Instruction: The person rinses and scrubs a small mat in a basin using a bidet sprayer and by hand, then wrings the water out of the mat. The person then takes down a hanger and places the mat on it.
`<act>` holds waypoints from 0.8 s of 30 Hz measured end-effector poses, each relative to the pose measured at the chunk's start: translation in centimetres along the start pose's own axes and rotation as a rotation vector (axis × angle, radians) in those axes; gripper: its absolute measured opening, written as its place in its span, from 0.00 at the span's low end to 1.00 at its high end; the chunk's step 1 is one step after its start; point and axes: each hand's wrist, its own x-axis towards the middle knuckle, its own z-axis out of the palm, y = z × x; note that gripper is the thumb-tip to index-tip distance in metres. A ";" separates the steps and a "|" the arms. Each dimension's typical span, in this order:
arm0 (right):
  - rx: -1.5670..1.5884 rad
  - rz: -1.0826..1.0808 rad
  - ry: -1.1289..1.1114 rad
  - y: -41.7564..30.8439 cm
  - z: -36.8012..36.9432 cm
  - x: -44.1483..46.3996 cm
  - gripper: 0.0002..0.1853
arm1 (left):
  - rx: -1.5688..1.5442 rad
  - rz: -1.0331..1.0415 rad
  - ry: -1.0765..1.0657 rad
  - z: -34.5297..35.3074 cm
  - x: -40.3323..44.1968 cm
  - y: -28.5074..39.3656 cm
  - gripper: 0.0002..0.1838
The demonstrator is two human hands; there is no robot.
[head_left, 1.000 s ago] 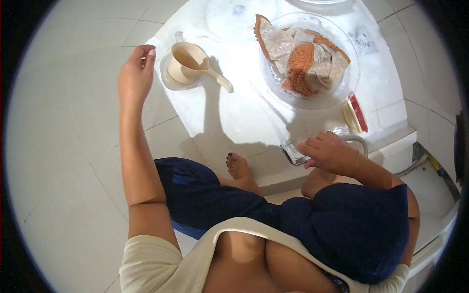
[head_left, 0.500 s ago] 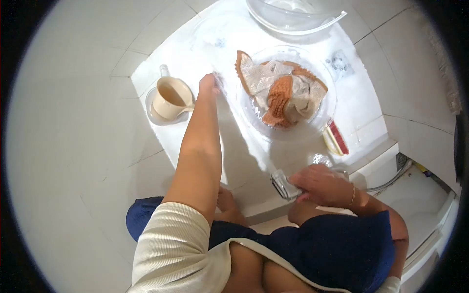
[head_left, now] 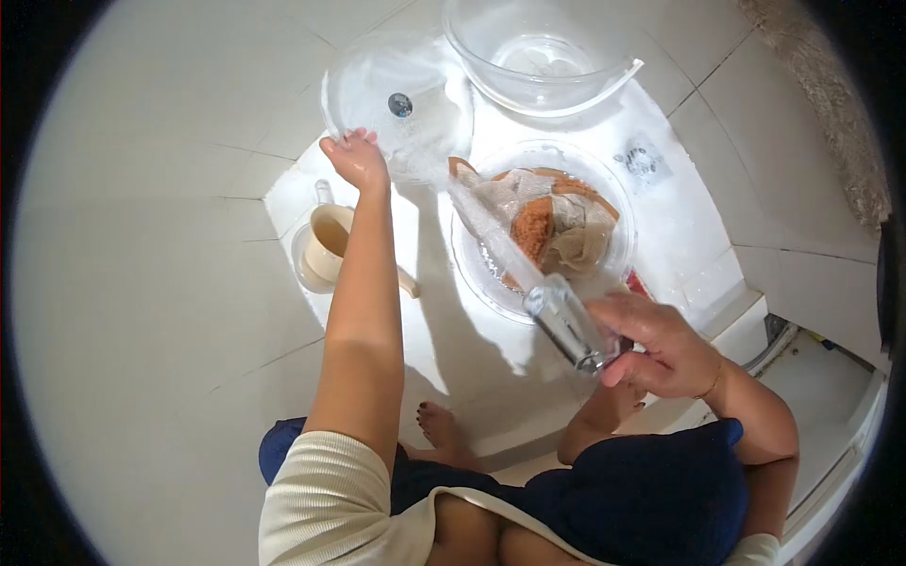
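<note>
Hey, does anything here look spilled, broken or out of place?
One small thing: a corner of the cloth pokes past the far-left edge of its basin, while the rest lies bunched inside. I see nothing broken; glare makes spills hard to judge.

Free room lies between dipper (head_left: 330, 241) and basin (head_left: 627, 231); the jet (head_left: 493, 233) bars its far end. Bucket (head_left: 557, 104) and basin leave 1 narrow gap.

Silver sprayer (head_left: 569, 325) angled toward round clear basin (head_left: 420, 132)
</note>
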 end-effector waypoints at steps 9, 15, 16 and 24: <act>-0.013 -0.177 0.056 -0.8 -0.2 2.2 0.31 | 0.026 0.184 -0.128 -1.7 0.4 4.9 0.14; 0.020 -0.240 -0.025 -0.8 1.0 1.7 0.30 | -0.041 0.178 -0.185 -1.8 0.5 3.6 0.17; -0.033 -0.210 0.001 -1.1 0.8 1.6 0.30 | -0.008 0.289 -0.237 -1.8 0.5 3.2 0.20; 0.036 -0.040 0.024 -2.2 0.2 0.7 0.30 | -0.024 0.254 -0.279 -1.0 -1.0 5.8 0.26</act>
